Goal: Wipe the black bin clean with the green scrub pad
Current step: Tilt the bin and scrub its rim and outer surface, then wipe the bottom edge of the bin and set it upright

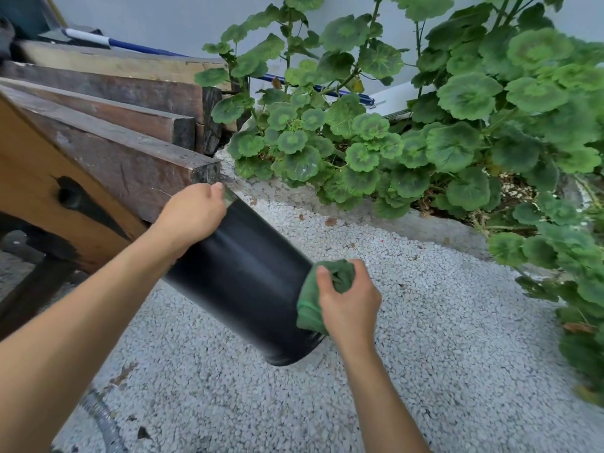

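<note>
The black bin [248,273] is a smooth round plastic cylinder, tilted with its upper end toward the wooden planks and its lower end resting on the white gravel. My left hand [192,214] grips that upper end. My right hand [348,300] holds the green scrub pad [327,289] bunched up and pressed against the bin's side close to the lower end. The bin's inside is hidden from this angle.
Stacked dark wooden planks [124,125] lie at the left, right behind the bin's top. A large leafy green plant [425,125] fills the right and back. White gravel [441,338] covers the ground. A grey hose [104,423] lies at the lower left.
</note>
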